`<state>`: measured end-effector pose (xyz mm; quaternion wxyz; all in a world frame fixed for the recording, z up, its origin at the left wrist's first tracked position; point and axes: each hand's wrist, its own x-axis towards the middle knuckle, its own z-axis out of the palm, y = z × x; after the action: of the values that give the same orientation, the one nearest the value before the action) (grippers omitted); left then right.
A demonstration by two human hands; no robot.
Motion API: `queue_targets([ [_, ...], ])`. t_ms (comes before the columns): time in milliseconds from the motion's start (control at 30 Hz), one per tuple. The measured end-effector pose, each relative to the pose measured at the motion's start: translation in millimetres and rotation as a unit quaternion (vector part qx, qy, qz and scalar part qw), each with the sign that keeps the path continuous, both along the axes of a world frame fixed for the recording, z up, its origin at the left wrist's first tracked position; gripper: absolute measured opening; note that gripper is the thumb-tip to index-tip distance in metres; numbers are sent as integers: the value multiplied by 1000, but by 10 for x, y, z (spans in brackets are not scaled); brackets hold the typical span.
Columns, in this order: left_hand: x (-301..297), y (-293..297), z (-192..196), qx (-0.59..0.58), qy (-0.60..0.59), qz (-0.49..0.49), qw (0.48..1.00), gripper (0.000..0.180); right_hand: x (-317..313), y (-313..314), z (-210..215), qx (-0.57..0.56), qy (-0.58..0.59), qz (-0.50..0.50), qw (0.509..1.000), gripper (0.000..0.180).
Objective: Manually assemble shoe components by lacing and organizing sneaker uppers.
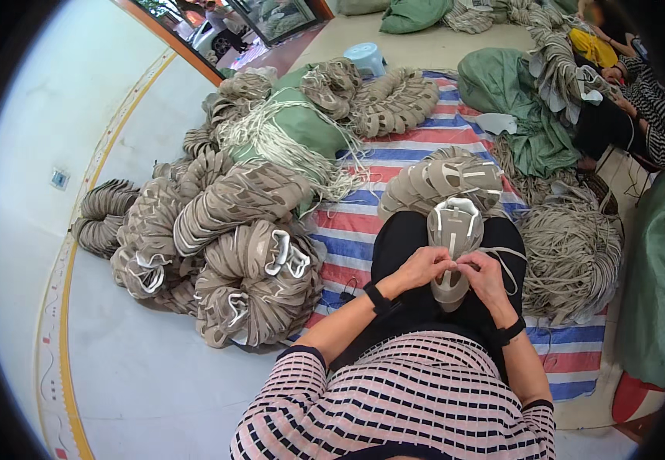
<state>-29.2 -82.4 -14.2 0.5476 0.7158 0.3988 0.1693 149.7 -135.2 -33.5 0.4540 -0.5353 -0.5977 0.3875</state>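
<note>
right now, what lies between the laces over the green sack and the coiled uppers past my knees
The striped sheet, as the head view shows.

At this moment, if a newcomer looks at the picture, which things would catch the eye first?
Probably the big stacks of beige-grey shoe uppers, curled into rings and heaped at the left, come first. Next is the red, white and blue striped sheet spread across the floor in the middle. Then, above the person's lap, the left hand and right hand meet over a single shoe upper with white edging.
</note>
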Motion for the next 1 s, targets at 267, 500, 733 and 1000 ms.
queue_targets([
  [267, -63, -42, -41, 40, -27, -24, 999, 21, -30, -53, -151, 40, 19, -10, 999, 10],
  [500, -50, -6, -178, 80, -14, -19, 997, 19, 14, -36, -90, 30, -102, -15, 994, 12],
  [733, -170, 388, -390, 101, 34, 154, 982, 17, 67, 280, -145, 113, -177, -74, 975, 11],
  [1000, -66, 351, -394, 0, -18, 151, 988, 26, 46, 218, -139, 80, -176, -47, 980, 4],
])
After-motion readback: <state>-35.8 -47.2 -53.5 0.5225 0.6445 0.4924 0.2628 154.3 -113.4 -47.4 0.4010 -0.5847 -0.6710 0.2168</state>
